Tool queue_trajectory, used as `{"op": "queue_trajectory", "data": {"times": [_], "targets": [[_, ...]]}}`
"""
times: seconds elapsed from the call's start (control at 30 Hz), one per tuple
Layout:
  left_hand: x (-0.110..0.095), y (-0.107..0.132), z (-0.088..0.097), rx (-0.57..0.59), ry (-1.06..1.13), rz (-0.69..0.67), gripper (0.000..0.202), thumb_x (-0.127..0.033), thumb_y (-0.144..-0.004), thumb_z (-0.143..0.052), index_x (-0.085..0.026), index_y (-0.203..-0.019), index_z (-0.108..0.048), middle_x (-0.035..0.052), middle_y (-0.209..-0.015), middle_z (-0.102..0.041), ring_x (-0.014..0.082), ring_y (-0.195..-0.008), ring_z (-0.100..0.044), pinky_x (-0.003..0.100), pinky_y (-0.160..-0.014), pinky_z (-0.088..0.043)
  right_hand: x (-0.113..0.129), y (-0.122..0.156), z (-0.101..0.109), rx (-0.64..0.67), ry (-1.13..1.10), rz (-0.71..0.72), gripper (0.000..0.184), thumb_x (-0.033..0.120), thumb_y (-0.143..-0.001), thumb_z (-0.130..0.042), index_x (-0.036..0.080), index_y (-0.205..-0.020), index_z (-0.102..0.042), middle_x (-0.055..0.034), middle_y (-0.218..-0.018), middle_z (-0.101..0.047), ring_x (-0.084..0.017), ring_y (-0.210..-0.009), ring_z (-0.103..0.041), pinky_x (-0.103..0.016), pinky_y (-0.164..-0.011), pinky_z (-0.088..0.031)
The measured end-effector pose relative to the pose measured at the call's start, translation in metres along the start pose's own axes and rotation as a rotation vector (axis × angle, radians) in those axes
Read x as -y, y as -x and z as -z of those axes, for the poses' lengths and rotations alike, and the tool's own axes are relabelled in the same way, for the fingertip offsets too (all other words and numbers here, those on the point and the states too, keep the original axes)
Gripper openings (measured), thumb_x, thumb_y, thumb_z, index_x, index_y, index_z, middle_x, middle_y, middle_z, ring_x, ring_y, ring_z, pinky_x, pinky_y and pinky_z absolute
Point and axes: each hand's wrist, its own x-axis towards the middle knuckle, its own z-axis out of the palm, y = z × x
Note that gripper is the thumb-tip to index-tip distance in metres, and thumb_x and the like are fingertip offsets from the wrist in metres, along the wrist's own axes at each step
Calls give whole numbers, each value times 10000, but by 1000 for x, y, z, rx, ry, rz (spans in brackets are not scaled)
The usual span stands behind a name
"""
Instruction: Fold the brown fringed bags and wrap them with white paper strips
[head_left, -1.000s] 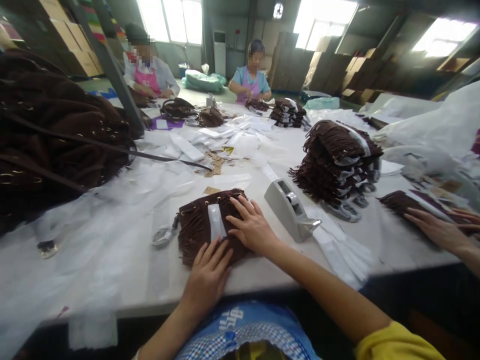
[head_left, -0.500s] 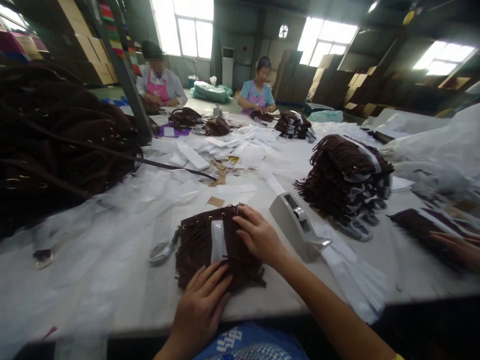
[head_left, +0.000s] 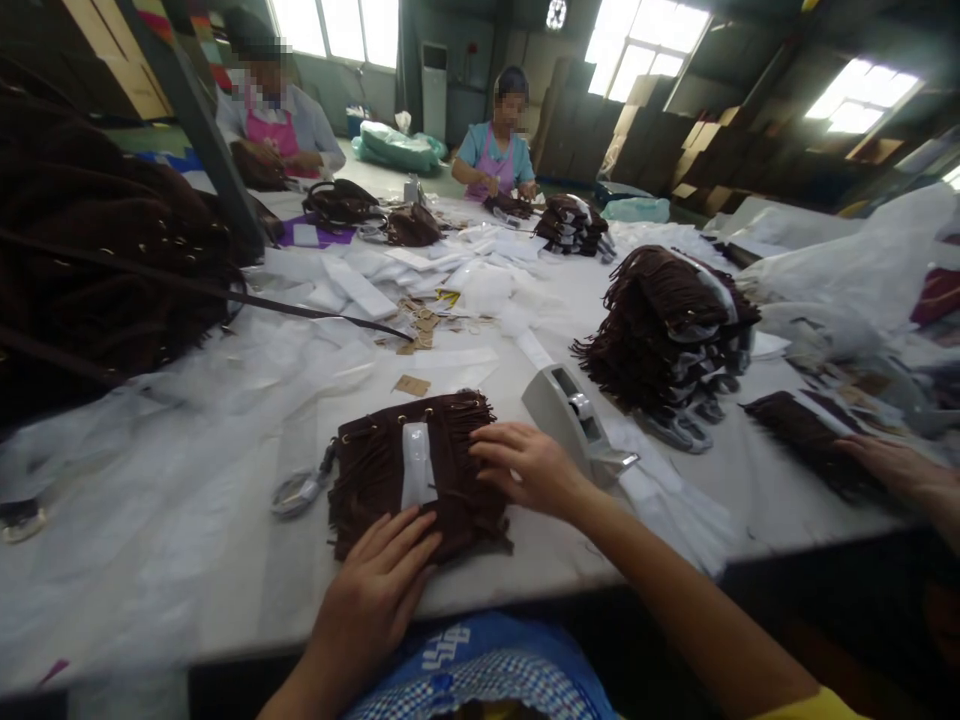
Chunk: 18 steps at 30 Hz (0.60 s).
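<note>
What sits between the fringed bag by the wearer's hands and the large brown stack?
In the head view, a grey tape dispenser stands between the fringed bag and large brown stack; the right hand is at the bag's edge.

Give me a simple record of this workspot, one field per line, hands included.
Left hand: fingers resting on the near part of the fringed bag; hand held open
Right hand: fingers at the bag's right side, slightly bent
Bag: dark brown, lying flat, white strip across its middle
Right of bag: grey tape dispenser, then a stack of fringed brown bags
Far right: another person's hand
</note>
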Motion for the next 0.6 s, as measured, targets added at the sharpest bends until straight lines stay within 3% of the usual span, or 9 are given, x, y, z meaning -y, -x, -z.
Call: {"op": "queue_trajectory", "data": {"times": [0.07,0.13,0.23,0.4,0.5,0.6], "targets": [[1,-1,1,-5,6,-6,336,-230,-938,-529,-218,-1264,-607,47,-1347,-605,264,-1249,-548,462,-1027,-473,19,-10,-8,95,-97,210,384,415,-942,-566,203,-1261,-577,-97,-1263,-608,-209,-1223,-502,-377,-1058,-379],[3,-1,2,9,2,-24,336,-222,-941,-521,-215,-1267,-604,46,-1341,-610,257,-1244,-552,448,-1025,-475,23,-14,-15,179,-89,297,363,418,-946,-558,189,-1226,-590,-94,-1200,-623,-209,-1182,-514,-366,-1030,-392],[6,0,2,22,-6,-41,334,-204,-945,-509,-218,-1264,-606,40,-1330,-619,248,-1226,-567,442,-1023,-476,2,-4,-15,268,31,248,201,319,-971,-523,183,-1060,-640,-80,-1033,-642,-189,-1002,-559,-320,-899,-444],[10,3,-1,-2,10,-48,326,-207,-942,-524,-223,-1255,-612,34,-1323,-625,243,-1211,-578,434,-1013,-483,-35,30,14,471,210,35,142,252,-939,-582,168,-856,-661,-71,-870,-661,-195,-862,-596,-305,-766,-458],[13,3,-1,0,27,-51,332,-215,-935,-539,-235,-1259,-611,30,-1324,-625,246,-1215,-575,431,-1016,-479,-22,30,22,334,257,-125,138,243,-950,-566,156,-969,-672,-99,-1009,-681,-212,-923,-615,-333,-821,-460],[13,2,0,11,37,-51,324,-230,-936,-540,-237,-1251,-617,29,-1315,-631,249,-1212,-577,424,-1007,-486,3,11,9,156,113,10,289,296,-981,-522,173,-1235,-586,-102,-1213,-637,-197,-1099,-571,-321,-955,-424]]}}
